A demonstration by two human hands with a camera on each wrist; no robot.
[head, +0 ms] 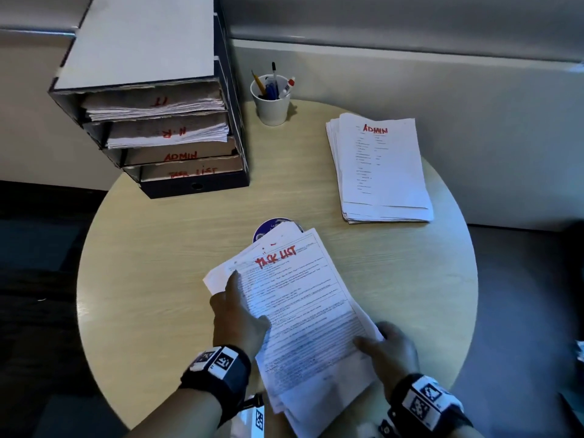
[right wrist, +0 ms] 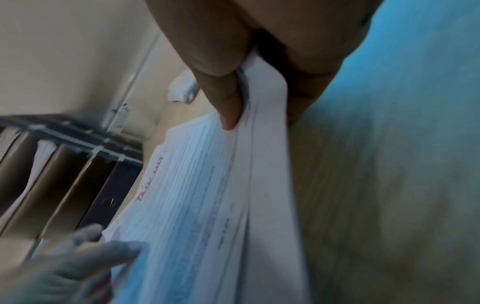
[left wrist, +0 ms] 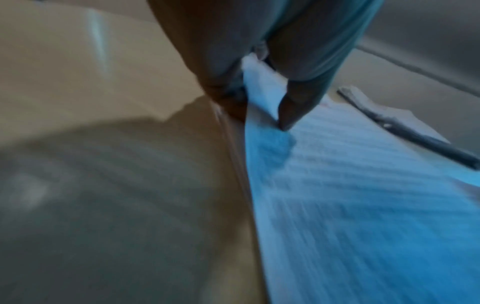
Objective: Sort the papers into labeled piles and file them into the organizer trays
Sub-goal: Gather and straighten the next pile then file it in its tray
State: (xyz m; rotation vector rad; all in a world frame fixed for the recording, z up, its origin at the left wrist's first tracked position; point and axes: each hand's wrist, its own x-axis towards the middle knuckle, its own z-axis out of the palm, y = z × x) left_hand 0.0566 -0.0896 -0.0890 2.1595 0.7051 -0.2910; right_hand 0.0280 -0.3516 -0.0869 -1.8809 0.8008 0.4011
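A thick stack of printed papers marked TASK LIST in red [head: 303, 305] lies slanted over the table's near middle, lifted at its near end. My left hand [head: 245, 301] grips its left edge; the sheets [left wrist: 363, 205] pass between thumb [left wrist: 293, 109] and fingers. My right hand [head: 373, 338] pinches the right edge, with the thumb [right wrist: 226, 98] on top of the stack [right wrist: 207, 195] and the fingers underneath. The dark organizer [head: 196, 184] stands at the back left. Its trays read IT, H.R, ADMIN and TASK LIST; the upper two hold papers and the lower two show bare floors.
A pile marked ADMIN [head: 382, 172] lies at the table's right. A white cup of pens [head: 271, 104] stands beside the organizer. A round blue disc [head: 268, 227] peeks out from under the stack's far end. The round wooden table [head: 158, 279] drops off close on every side.
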